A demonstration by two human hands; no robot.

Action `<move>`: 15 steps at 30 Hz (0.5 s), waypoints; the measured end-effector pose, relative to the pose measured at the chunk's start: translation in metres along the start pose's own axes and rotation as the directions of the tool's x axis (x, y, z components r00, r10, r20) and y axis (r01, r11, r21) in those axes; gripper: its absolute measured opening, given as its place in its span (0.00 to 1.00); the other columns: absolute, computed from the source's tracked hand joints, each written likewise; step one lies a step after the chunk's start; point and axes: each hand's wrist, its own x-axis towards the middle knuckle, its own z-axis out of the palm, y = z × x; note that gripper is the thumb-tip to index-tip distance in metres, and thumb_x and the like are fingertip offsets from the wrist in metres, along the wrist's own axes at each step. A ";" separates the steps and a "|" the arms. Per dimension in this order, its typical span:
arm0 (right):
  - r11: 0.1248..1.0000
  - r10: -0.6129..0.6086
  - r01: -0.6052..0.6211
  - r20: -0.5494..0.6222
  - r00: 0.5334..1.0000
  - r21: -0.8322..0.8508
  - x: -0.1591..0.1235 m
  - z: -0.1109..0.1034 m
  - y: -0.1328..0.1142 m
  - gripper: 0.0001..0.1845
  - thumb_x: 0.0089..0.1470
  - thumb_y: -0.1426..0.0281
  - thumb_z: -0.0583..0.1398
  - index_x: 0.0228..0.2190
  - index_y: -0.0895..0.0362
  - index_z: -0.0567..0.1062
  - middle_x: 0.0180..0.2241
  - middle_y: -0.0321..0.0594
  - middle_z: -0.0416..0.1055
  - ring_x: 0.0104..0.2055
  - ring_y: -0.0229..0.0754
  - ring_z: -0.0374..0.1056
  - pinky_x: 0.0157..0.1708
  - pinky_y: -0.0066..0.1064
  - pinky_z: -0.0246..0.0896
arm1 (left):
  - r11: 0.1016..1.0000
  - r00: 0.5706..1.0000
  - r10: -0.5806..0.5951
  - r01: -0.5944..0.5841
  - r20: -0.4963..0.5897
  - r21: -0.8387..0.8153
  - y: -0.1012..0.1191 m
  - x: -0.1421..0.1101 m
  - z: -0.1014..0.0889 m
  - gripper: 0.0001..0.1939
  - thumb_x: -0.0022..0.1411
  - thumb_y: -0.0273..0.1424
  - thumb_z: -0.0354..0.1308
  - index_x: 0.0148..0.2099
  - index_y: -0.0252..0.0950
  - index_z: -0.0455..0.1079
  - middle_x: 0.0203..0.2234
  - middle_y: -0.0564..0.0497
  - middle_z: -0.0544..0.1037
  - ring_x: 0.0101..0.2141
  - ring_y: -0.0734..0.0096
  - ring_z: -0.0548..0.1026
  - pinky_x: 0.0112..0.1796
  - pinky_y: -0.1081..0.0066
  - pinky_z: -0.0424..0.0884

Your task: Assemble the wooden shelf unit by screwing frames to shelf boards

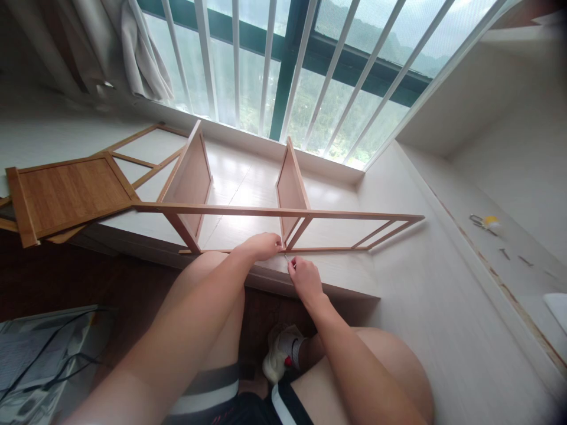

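Forearms [190, 321] reach a wooden rack [230, 209]: left fingers [266, 241] at its rail [336, 249], grip unclear, right fingers [293, 267] pinching a thin tool [287, 258] there.

Light brown wooden rack [230, 209] – white bars [267, 71], dark green window frame [282, 88] – grey curtain [140, 56], black shorts [257, 411] striped white.

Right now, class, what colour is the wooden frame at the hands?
The wooden frame is light brown, shown best in the head view.
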 end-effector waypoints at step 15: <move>0.990 0.076 -0.069 0.056 0.996 -0.120 0.000 -0.005 -0.011 0.21 0.64 0.60 0.46 0.35 0.56 0.74 0.33 0.46 0.75 0.36 0.45 0.72 0.35 0.32 0.59 | 1.000 1.000 -0.023 0.023 -0.008 -0.004 -0.001 0.003 0.007 0.20 0.60 0.44 0.47 0.46 0.40 0.71 0.40 0.46 0.79 0.39 0.63 0.75 0.39 0.69 0.68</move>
